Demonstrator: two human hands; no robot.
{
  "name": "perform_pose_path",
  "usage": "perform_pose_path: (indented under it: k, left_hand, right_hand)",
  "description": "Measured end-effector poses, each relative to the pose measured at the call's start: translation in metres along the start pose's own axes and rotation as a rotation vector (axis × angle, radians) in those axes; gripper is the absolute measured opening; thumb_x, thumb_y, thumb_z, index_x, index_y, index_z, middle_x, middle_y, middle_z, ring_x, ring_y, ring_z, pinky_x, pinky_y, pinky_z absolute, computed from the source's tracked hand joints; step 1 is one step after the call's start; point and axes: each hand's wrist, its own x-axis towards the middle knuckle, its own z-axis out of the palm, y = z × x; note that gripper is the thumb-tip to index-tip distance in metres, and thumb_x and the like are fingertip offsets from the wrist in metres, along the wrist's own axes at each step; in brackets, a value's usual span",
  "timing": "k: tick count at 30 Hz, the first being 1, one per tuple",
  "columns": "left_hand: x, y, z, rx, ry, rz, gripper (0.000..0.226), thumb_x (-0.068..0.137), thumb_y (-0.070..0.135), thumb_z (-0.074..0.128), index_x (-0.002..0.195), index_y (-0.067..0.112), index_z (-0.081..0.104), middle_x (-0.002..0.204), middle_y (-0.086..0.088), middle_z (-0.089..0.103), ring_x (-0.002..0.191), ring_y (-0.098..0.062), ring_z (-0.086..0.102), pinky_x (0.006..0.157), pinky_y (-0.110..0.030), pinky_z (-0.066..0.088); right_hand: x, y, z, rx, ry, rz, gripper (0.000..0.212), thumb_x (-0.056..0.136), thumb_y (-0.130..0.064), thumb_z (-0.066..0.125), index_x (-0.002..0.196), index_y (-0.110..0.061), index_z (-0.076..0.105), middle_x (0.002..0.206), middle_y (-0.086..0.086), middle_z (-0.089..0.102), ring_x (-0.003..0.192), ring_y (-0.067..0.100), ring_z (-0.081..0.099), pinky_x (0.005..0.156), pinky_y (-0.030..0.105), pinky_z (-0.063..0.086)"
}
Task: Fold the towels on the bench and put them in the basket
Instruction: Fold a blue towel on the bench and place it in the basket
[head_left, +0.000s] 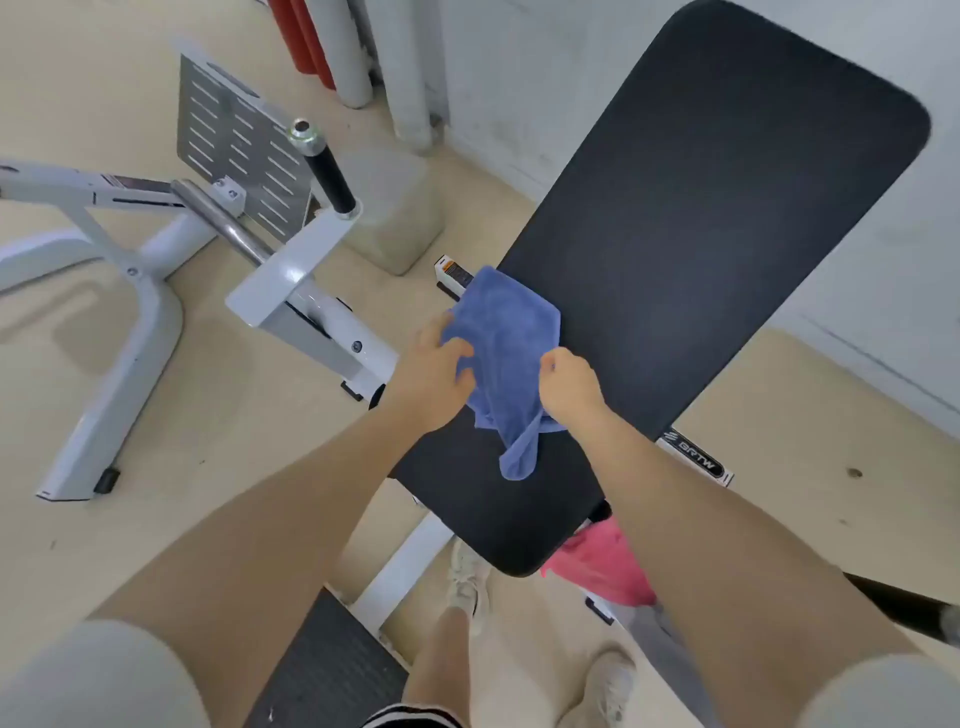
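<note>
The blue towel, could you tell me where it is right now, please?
In the head view the blue towel is near the centre, held between the left hand and right hand over the left edge of the black bench pad.

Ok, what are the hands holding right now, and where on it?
Both hold the blue towel above the bench. The left hand grips its left edge; the right hand pinches its right side, near the lower hanging end.
</note>
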Motion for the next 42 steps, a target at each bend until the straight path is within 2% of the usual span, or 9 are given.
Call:
perform_pose_path:
  k: [3, 8, 12, 19, 23, 27, 31, 35, 42]
  left_hand:
    - [0.021, -0.030, 0.002, 0.035, -0.046, -0.018, 0.032, 0.095, 0.013, 0.044, 0.126, 0.007, 0.052, 0.155, -0.006, 0.015, 0.142, -0.023, 0.016, 0.108, -0.027, 0.023]
    - [0.038, -0.055, 0.011, 0.049, -0.111, 0.020, 0.032, 0.094, 0.012, 0.045, 0.125, 0.008, 0.053, 0.154, -0.007, 0.018, 0.140, -0.025, 0.020, 0.108, -0.032, 0.028]
    - [0.043, -0.050, 0.011, 0.041, -0.183, 0.060, 0.030, 0.094, 0.012, 0.045, 0.122, 0.008, 0.055, 0.150, -0.007, 0.027, 0.137, -0.024, 0.029, 0.106, -0.036, 0.035]
    - [0.028, 0.038, -0.020, -0.140, -0.242, 0.217, 0.060, 0.093, 0.015, 0.051, 0.146, 0.016, 0.023, 0.147, -0.004, 0.035, 0.129, -0.021, 0.040, 0.102, -0.026, 0.032]
    - [0.001, 0.107, -0.031, -0.141, -0.436, 0.426, 0.041, 0.087, 0.017, 0.063, 0.126, 0.021, 0.051, 0.122, 0.010, 0.056, 0.110, -0.004, 0.052, 0.089, -0.016, 0.038]
    - [-0.039, 0.182, -0.022, -0.103, -0.534, 0.532, 0.020, 0.083, 0.028, 0.063, 0.068, 0.022, 0.052, 0.065, 0.010, 0.051, 0.056, 0.001, 0.044, 0.060, -0.023, 0.037]
    - [-0.111, 0.260, 0.010, -0.182, -0.674, 0.624, 0.022, 0.084, 0.025, 0.061, 0.085, 0.003, 0.058, 0.079, -0.011, 0.058, 0.071, -0.007, 0.053, 0.069, -0.027, 0.044]
    - [-0.200, 0.329, 0.059, -0.324, -0.845, 0.687, 0.007, 0.079, 0.024, 0.064, 0.075, 0.029, 0.064, 0.075, 0.016, 0.061, 0.075, 0.000, 0.058, 0.071, -0.018, 0.048]
    - [-0.322, 0.430, 0.159, -0.306, -1.185, 0.741, 0.011, 0.069, 0.020, 0.066, 0.073, 0.030, 0.064, 0.077, 0.010, 0.064, 0.073, -0.006, 0.060, 0.065, -0.015, 0.047]
  right_hand:
    - [0.024, -0.008, 0.020, 0.131, 0.101, 0.169, 0.030, 0.097, -0.013, 0.039, 0.127, -0.008, 0.041, 0.130, 0.014, 0.045, 0.113, 0.032, 0.050, 0.082, 0.039, 0.043]
    - [0.040, -0.005, 0.039, 0.335, 0.228, 0.327, 0.039, 0.092, -0.014, 0.051, 0.126, -0.008, 0.035, 0.110, 0.015, 0.058, 0.094, 0.030, 0.058, 0.078, 0.042, 0.051]
    - [0.023, -0.007, 0.030, 0.474, 0.155, 0.163, 0.007, 0.092, -0.010, 0.046, 0.096, -0.007, 0.051, 0.077, 0.001, 0.051, 0.075, 0.020, 0.048, 0.060, 0.026, 0.040]
    - [-0.062, -0.013, -0.043, 0.712, 0.017, -0.027, 0.041, 0.087, 0.002, 0.041, 0.113, -0.022, 0.060, 0.109, 0.010, 0.062, 0.092, 0.020, 0.053, 0.083, 0.038, 0.046]
    - [-0.134, 0.006, -0.103, 0.887, 0.022, -0.138, 0.035, 0.078, 0.000, 0.045, 0.098, -0.020, 0.067, 0.103, 0.004, 0.064, 0.096, 0.020, 0.058, 0.088, 0.037, 0.047]
    - [-0.211, 0.060, -0.147, 1.000, -0.013, -0.249, 0.047, 0.058, -0.006, 0.042, 0.097, -0.007, 0.068, 0.094, 0.009, 0.068, 0.089, 0.022, 0.061, 0.080, 0.032, 0.051]
    - [-0.293, 0.131, -0.172, 1.126, 0.091, -0.323, 0.036, 0.059, -0.003, 0.044, 0.080, -0.012, 0.071, 0.080, 0.000, 0.071, 0.074, 0.013, 0.065, 0.068, 0.022, 0.052]
    - [-0.385, 0.213, -0.185, 1.178, 0.236, -0.400, 0.024, 0.071, -0.007, 0.052, 0.067, -0.019, 0.072, 0.073, -0.003, 0.070, 0.069, 0.011, 0.065, 0.066, 0.022, 0.051]
    - [-0.545, 0.363, -0.193, 1.166, 0.360, -0.296, 0.021, 0.071, -0.007, 0.064, 0.085, -0.020, 0.072, 0.072, 0.007, 0.058, 0.070, 0.016, 0.060, 0.068, 0.023, 0.052]
